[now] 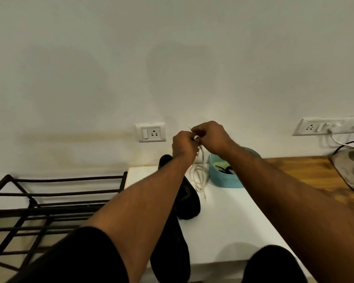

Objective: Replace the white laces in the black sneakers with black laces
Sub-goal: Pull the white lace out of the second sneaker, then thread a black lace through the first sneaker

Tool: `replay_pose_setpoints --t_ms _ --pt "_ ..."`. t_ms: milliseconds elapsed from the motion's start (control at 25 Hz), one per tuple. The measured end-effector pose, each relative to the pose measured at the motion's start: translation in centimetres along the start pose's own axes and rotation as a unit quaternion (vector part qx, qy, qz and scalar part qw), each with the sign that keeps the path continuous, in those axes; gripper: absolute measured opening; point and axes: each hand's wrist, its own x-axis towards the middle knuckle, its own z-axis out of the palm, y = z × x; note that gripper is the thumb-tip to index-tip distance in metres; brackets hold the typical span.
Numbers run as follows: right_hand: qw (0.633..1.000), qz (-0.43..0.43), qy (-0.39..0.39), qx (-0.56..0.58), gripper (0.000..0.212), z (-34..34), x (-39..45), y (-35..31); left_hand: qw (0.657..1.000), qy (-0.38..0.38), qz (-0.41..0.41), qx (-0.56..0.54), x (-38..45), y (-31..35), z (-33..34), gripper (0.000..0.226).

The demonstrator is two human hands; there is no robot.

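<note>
Both hands meet above the far edge of the white bench (223,217), raised at about 12 o'clock from the sneakers. The left hand (183,142) and the right hand (209,135) each have their fingers curled tight around the white lace (199,174), pinching it between them at the top, where a short tip sticks up at 11 o'clock from the right knuckles. From that pinch the lace hangs straight down toward 6 o'clock, its long axis near vertical, and gathers in loose loops on the bench between the far black sneaker (187,199) at 9 o'clock and the blue basket (226,179) at 3 o'clock. The lace seems free of the shoe (the left forearm hides the eyelets, so this is a guess). The basket holds dark strands, probably the black laces, and it lies nearer the right hand. A second black sneaker (170,252) lies closer, at 6 o'clock, largely under the left forearm. The next move likely turns on bundling the hanging lace and setting it aside.
</note>
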Motion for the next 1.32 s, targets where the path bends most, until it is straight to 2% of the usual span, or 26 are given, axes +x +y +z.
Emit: replay_pose_setpoints --t_ms 120,200,320,400,440,520,600,720,800,880,920,1000,1040,1120,1200,1320 --pt "0.999 -0.016 0.034 -0.004 0.04 1.8 1.8 3.2 1.0 0.022 0.002 -0.008 2.4 -1.5 2.4 0.015" --pt "0.999 -0.008 0.038 0.009 0.038 3.5 2.3 5.8 1.0 0.007 -0.003 0.011 3.4 -3.5 4.0 0.017" --pt "0.999 0.018 -0.011 -0.024 0.031 6.6 2.9 10.8 0.995 -0.061 -0.024 0.078 4.5 -8.6 6.9 0.029" --pt "0.996 0.056 -0.055 -0.041 0.026 8.2 2.3 13.3 0.974 -0.132 -0.04 0.179 4.2 -11.3 8.1 0.01" --pt "0.995 0.068 -0.068 -0.037 0.026 8.8 1.8 14.3 0.965 -0.156 -0.043 0.205 4.0 -12.3 8.5 0.009" --pt "0.992 0.073 -0.088 -0.047 0.033 9.9 0.5 15.9 0.961 -0.175 -0.031 0.211 3.1 -13.5 8.7 0.028" --pt "0.99 0.078 -0.101 -0.067 0.045 10.5 -0.6 17.0 0.967 -0.158 -0.003 0.2 2.1 -13.9 8.5 0.039" --pt "0.993 0.078 -0.056 -0.064 0.046 9.7 -1.9 17.5 0.966 -0.165 0.041 0.193 0.9 -14.4 8.6 0.05" --pt "0.996 0.063 0.013 -0.059 0.043 7.9 -2.5 17.7 0.949 -0.193 0.101 0.23 0.6 -13.7 9.6 0.059" --pt "0.992 0.061 0.058 -0.09 0.043 5.9 -3.1 19.1 0.911 -0.218 0.192 0.293 0.4 -12.2 11.6 0.066" --pt "0.988 0.064 0.051 -0.133 0.046 5.0 -3.2 20.2 0.888 -0.227 0.23 0.328 0.3 -11.3 12.7 0.071" --pt "0.965 0.072 -0.012 -0.252 0.053 3.6 -3.2 22.6 0.845 -0.248 0.261 0.396 0.5 -10.2 15.0 0.076" --pt "0.951 0.063 -0.039 -0.299 0.054 3.2 -2.9 23.5 0.83 -0.252 0.264 0.422 0.7 -10.1 16.2 0.074" --pt "0.944 0.029 -0.043 -0.326 0.048 2.5 -2.2 24.6 0.821 -0.225 0.274 0.448 1.0 -9.8 18.1 0.053" --pt "0.946 0.012 -0.028 -0.322 0.038 1.9 -1.4 24.9 0.828 -0.195 0.265 0.453 1.3 -9.1 18.9 0.032" --pt "0.94 -0.021 -0.046 -0.336 0.033 1.0 -0.9 24.6 0.851 -0.198 0.245 0.42 1.2 -8.5 18.5 0.025"
